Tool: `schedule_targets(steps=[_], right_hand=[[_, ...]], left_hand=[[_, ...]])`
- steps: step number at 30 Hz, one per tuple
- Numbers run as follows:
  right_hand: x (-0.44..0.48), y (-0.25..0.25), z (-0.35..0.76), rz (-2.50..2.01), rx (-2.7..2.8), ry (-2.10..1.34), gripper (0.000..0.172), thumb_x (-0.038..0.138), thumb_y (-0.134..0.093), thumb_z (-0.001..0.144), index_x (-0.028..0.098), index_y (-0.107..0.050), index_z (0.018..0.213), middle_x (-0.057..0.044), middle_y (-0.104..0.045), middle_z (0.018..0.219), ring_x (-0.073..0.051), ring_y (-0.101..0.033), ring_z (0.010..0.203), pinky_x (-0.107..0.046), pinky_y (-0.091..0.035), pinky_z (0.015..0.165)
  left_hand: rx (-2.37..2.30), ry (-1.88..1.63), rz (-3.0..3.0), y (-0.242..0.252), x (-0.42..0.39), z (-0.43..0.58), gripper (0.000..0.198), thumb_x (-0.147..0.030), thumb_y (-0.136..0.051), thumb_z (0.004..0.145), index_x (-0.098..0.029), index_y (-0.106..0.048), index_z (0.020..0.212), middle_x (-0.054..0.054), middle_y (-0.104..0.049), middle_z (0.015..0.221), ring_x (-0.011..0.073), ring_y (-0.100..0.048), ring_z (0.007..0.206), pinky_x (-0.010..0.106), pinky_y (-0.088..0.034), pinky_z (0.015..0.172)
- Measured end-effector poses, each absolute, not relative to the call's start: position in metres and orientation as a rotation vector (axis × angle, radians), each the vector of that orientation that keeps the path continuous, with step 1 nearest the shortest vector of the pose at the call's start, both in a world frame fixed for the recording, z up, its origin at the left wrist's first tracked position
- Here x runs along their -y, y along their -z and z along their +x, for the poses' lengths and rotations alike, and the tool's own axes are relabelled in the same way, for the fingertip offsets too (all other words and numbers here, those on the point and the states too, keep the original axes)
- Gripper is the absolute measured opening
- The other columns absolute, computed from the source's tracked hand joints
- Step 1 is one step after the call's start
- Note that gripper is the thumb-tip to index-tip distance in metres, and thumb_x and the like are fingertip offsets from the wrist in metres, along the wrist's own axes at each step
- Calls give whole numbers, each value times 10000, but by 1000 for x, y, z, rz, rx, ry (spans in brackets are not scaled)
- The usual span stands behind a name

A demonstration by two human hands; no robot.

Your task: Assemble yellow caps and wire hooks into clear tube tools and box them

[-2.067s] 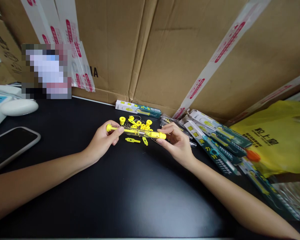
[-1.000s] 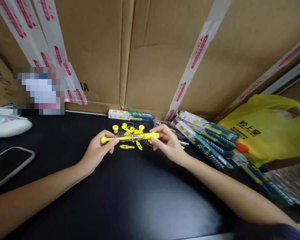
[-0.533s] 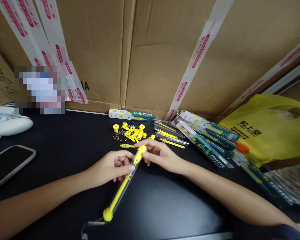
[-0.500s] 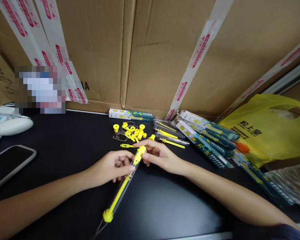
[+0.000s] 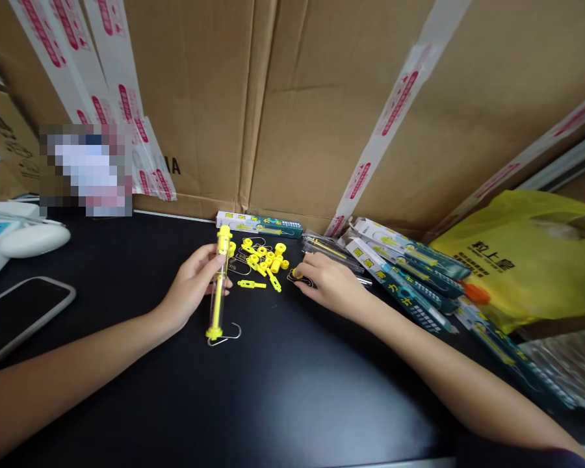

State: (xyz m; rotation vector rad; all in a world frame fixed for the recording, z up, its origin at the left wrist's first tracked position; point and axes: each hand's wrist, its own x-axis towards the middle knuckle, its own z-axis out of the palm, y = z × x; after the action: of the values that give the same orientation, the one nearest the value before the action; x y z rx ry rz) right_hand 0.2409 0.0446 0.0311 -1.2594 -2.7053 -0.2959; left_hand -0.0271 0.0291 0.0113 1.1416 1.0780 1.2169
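Observation:
My left hand (image 5: 195,279) is closed round a spring scale (image 5: 218,292), a clear tube with a yellow rod inside and yellow end caps. It stands nearly upright, with a wire hook (image 5: 229,336) at its lower end. My right hand (image 5: 329,283) is at the table, fingertips closed on a small yellow cap (image 5: 295,273), partly hidden; a thin wire loop shows beside it. Between the hands lie loose yellow plastic parts (image 5: 275,262), and a flat yellow piece (image 5: 251,285) rests in front of them. Wire hooks and small springs (image 5: 238,265) lie among the parts.
Behind the parts lies a printed box (image 5: 259,225). Clear tubes (image 5: 329,247) and more printed boxes (image 5: 394,279) lie at the right, before a yellow bag (image 5: 517,253). A phone (image 5: 24,318) and white device (image 5: 34,240) are left. Large cardboard (image 5: 331,130) stands behind.
My right hand has left the top of the spring scale and moved right to the small yellow cap. My left hand has raised the scale, moved it left and turned it more upright.

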Motion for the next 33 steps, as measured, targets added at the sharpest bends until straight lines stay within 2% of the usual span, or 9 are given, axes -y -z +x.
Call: schedule_targets(steps=[6,11,16,20,25,31,33], right_hand=[[-41,-34,235,-1384,2816,439,130,183,-519,895,150,-643,911,-106,-632,913,-238,-578,874,-328,-434,741],[-38,-34,232,-1478,2847,424,160,108,-459,911,143,-615,911,-116,-641,928,-234,-588,890,-318,-436,731],[-31,-37,232,-1570,2883,440,233,17,-422,883,126,-582,1013,-129,-638,953,-225,-600,851,-300,-421,673],[-33,-41,236,-1602,2945,299,257,4,-416,863,135,-580,1012,-121,-641,975,-210,-607,850,-284,-412,688],[-40,-40,245,-1478,2937,133,267,8,-434,817,143,-573,1000,-109,-643,945,-192,-597,839,-271,-411,707],[-42,-40,247,-1341,2695,199,313,42,-464,798,159,-585,1062,-101,-635,984,-224,-593,920,-312,-445,765],[-45,-39,247,-1322,2574,123,308,45,-459,802,166,-595,1051,-86,-616,973,-204,-591,868,-312,-456,747]], left_hand=[[-1125,-1106,1186,-8,-30,-26,386,-418,-667,788,-188,-582,1086,-16,-563,810,100,-601,576,225,-549,498],[-1110,-1087,1250,-5,-31,-27,370,-417,-680,780,-193,-613,1067,-12,-572,808,106,-604,569,229,-531,490],[-1082,-1055,1308,-4,-32,-27,325,-409,-667,790,-178,-615,1013,-15,-568,803,100,-592,567,216,-501,490],[-1090,-1008,1337,-3,-33,-28,314,-406,-637,816,-176,-591,1026,-29,-545,814,84,-589,576,199,-487,509],[-1073,-1007,1365,0,-34,-28,316,-420,-628,822,-179,-583,1022,-27,-540,835,83,-587,590,204,-480,523],[-1033,-1003,1385,1,-34,-28,325,-422,-626,822,-173,-585,1027,-26,-525,831,84,-573,608,207,-483,536],[-1040,-993,1386,0,-34,-27,325,-416,-620,826,-164,-580,1027,-25,-521,829,83,-572,607,208,-485,543]])
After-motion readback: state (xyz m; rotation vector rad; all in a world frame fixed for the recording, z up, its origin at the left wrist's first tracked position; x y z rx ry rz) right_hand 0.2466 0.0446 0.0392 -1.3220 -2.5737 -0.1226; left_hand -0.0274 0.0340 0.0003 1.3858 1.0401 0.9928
